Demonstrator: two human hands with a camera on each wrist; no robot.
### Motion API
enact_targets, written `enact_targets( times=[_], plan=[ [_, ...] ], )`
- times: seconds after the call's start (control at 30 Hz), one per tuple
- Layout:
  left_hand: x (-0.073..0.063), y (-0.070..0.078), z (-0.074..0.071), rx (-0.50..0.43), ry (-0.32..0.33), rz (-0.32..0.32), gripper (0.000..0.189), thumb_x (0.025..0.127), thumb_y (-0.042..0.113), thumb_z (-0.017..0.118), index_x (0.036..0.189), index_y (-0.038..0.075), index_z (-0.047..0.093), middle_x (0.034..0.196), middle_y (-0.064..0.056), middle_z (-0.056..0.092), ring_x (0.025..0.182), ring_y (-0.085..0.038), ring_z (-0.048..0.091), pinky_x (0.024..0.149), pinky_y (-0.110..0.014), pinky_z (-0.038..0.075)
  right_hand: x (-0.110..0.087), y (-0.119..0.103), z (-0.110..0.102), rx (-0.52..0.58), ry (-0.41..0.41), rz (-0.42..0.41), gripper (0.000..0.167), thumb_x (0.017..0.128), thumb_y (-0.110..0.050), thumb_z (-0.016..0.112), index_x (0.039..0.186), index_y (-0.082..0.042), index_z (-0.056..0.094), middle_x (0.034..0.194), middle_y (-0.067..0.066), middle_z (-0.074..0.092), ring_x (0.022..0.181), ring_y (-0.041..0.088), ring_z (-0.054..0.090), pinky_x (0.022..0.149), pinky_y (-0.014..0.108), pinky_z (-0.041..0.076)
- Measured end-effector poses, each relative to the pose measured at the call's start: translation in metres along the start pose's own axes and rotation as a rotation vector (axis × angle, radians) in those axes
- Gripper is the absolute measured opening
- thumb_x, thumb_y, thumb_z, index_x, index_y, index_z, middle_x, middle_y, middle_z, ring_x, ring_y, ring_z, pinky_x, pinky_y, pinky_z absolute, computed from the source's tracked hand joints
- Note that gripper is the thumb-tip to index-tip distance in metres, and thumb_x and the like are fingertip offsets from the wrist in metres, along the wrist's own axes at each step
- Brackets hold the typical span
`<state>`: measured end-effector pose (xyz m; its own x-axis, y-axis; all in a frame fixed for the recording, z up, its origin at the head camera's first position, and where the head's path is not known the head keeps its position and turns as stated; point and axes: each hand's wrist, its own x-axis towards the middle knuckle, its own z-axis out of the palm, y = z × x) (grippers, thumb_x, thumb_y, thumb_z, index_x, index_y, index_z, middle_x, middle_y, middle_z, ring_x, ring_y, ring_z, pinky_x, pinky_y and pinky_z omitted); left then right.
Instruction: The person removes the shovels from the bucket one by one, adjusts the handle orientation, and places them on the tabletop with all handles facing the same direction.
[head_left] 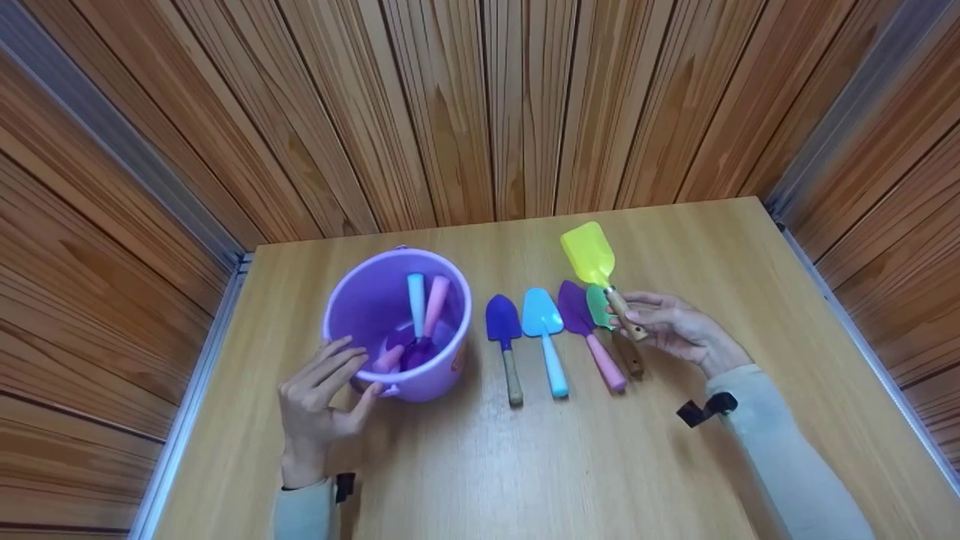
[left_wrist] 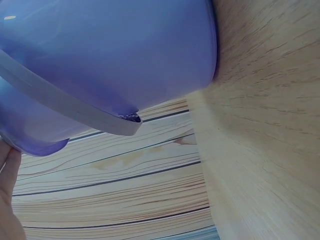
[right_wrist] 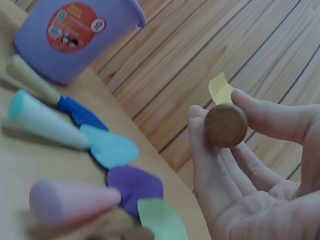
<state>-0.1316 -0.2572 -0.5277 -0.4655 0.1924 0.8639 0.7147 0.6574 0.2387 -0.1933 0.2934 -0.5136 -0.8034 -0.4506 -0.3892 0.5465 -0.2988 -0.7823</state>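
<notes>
My right hand (head_left: 679, 330) pinches the wooden handle of a yellow toy shovel (head_left: 589, 253) between thumb and fingers. In the right wrist view the round handle end (right_wrist: 226, 125) faces the camera. The shovel is held above the table, over a green trowel (head_left: 599, 306) that it partly covers. My left hand (head_left: 319, 397) grips the near left rim of a purple bucket (head_left: 409, 386), fingers over the edge and thumb outside. Inside the bucket lie trowels with a blue handle (head_left: 416, 300) and pink handles (head_left: 436, 306); their blades are partly hidden.
Right of the bucket, a dark blue trowel (head_left: 503, 319), a light blue trowel (head_left: 553, 364) and a purple trowel with a pink handle (head_left: 604, 362) lie in a row on the wooden table (head_left: 465, 480). Wood-panelled walls (head_left: 450, 112) enclose the table's back and sides.
</notes>
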Motion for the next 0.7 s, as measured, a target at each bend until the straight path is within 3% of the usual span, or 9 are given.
enact_targets(
  times=[0.3,0.57,0.7],
  plan=[
    [-0.001,-0.001,0.002,0.014,0.017,0.019,0.048,0.094,0.054,0.074,0.105,0.009,0.086,0.104,-0.007,0.084,0.100,-0.037,0.081,0.109,-0.031,0.053,-0.015,0.014,-0.030,-0.038,0.021,-0.071,0.027,0.109,-0.002,0.055,0.128,-0.013,0.071,0.110,0.004,0.081,0.095,0.015,0.078,0.087,0.027,0.065],
    [-0.001,0.000,0.003,0.001,0.005,0.009,0.047,0.094,0.054,0.074,0.107,0.010,0.086,0.106,-0.008,0.084,0.102,-0.036,0.080,0.112,-0.031,0.051,-0.028,0.023,-0.044,-0.099,0.161,-0.038,0.022,0.107,-0.009,0.064,0.124,-0.018,0.075,0.108,0.000,0.081,0.094,0.012,0.076,0.089,0.026,0.065],
    [-0.001,0.000,0.001,-0.007,0.007,0.008,0.047,0.094,0.053,0.075,0.107,0.009,0.086,0.105,-0.009,0.084,0.102,-0.037,0.080,0.113,-0.031,0.051,-0.030,0.026,-0.049,-0.135,0.187,-0.036,0.022,0.105,-0.009,0.067,0.123,-0.017,0.076,0.110,0.000,0.081,0.095,0.011,0.076,0.089,0.027,0.064]
  ],
)
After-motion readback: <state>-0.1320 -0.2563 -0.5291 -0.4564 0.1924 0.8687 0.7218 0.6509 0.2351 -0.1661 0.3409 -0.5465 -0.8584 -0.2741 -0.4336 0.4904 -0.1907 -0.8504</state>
